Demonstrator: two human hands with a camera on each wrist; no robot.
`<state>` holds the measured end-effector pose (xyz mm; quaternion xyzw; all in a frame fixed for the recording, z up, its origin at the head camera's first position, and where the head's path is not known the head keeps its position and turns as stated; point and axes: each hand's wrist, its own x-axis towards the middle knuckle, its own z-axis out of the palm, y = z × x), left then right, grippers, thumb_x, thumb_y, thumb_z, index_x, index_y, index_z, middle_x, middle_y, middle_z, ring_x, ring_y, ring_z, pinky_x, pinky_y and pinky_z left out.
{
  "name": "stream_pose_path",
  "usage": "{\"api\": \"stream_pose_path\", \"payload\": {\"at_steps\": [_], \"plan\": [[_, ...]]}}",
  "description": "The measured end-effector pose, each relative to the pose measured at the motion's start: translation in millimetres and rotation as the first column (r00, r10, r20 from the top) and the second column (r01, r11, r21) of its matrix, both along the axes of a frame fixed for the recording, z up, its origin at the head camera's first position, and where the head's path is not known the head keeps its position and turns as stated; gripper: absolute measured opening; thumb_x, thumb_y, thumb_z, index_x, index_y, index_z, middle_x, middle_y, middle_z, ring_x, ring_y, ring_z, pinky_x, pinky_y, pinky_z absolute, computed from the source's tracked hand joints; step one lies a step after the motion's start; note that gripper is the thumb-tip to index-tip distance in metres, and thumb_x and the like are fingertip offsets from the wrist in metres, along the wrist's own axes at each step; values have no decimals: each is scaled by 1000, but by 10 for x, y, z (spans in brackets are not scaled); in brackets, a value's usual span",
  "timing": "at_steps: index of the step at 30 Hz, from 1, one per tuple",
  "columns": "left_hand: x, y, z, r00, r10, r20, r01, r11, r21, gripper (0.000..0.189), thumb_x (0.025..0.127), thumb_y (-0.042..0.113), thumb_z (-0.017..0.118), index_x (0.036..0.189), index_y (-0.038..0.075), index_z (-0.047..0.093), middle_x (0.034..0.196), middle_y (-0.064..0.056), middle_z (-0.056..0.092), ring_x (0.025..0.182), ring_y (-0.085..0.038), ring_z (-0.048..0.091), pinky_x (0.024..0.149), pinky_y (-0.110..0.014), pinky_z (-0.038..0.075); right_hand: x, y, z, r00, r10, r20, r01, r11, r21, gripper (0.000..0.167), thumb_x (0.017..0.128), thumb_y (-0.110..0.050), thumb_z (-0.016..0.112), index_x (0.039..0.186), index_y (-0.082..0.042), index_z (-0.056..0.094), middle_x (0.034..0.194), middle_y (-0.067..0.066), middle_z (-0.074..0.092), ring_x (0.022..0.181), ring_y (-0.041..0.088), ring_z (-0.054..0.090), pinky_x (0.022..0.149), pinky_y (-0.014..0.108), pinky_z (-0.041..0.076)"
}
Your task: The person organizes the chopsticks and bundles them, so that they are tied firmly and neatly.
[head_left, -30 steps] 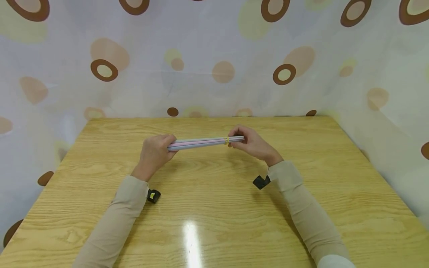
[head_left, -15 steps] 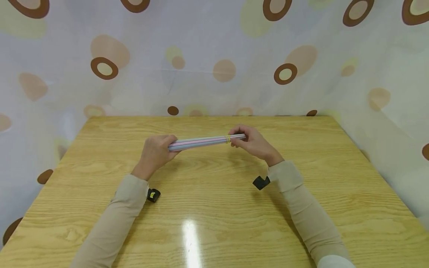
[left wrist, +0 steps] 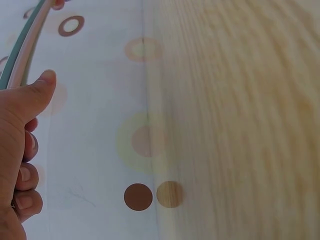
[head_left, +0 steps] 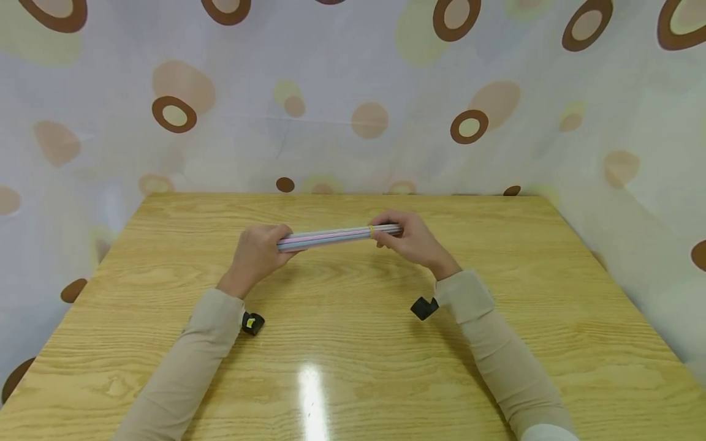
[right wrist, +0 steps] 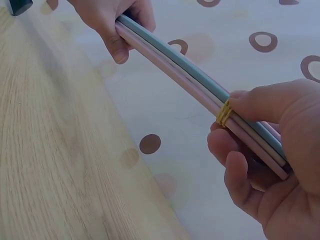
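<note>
A bundle of pastel chopsticks point(head_left: 331, 236), pink, blue-green and pale, is held above the table, lying nearly level between both hands. My left hand point(head_left: 258, 250) grips its thicker end; the left wrist view shows that thumb laid along the sticks and the fingers curled. Near the thinner end a yellow rubber band point(right wrist: 224, 114) is wound round the bundle. My right hand point(head_left: 407, 237) pinches at this band, thumb on one side and index finger on the other. Beyond the band, the thin tips run into the right palm point(right wrist: 300, 165).
Below the hands is a wood-grain table point(head_left: 353, 331), with a bright light reflection near its front. A white cloth point(head_left: 331, 73) with brown and beige circles hangs behind it and along the sides. Black wrist cameras point(head_left: 424, 308) sit under both cuffs.
My right hand has shifted slightly left, its thumb and fingers now closer over the rubber band. The left hand keeps its grip on the chopsticks almost unmoved.
</note>
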<state>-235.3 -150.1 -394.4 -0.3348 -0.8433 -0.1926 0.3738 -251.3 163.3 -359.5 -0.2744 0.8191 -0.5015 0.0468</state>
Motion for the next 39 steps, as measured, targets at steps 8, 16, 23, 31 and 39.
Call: {"api": "stream_pose_path", "payload": {"at_steps": [8,16,23,31,39], "plan": [[14,31,-36,999,-15,35,15,1000,-8,34,68,22,88,77,4,61,61,-8,65,45,-16,52,46,-32,45,11,-31,6,999,-34,24,32,997,69,29,92,-12,65,119,0,66,85,19,67,72,45,63,58,40,51],[15,74,-32,998,12,61,-12,1000,12,36,68,28,87,74,4,62,59,-7,63,45,-15,50,45,-32,42,-7,14,26,999,1,-43,0,999,43,31,93,-12,64,120,0,54,107,15,60,85,15,61,76,31,53],[35,89,-10,994,25,107,-24,1000,-11,36,69,29,87,74,4,62,58,-7,62,44,-16,50,45,-33,43,-39,45,20,1000,17,5,-17,999,41,19,93,-8,62,110,0,59,96,17,63,84,37,62,74,39,54],[15,86,89,976,65,208,-61,998,-25,33,71,27,86,77,3,65,61,-9,64,47,-19,51,49,-36,45,-95,23,81,998,-10,-58,15,996,90,17,90,-11,68,105,-4,66,87,15,66,78,41,62,64,30,51],[39,115,83,965,45,259,-41,999,-22,32,71,28,86,77,3,66,62,-8,65,49,-18,51,51,-35,45,-67,42,73,991,-24,-130,43,989,143,18,88,-13,71,104,-5,69,96,9,69,81,24,66,71,28,53]]}}
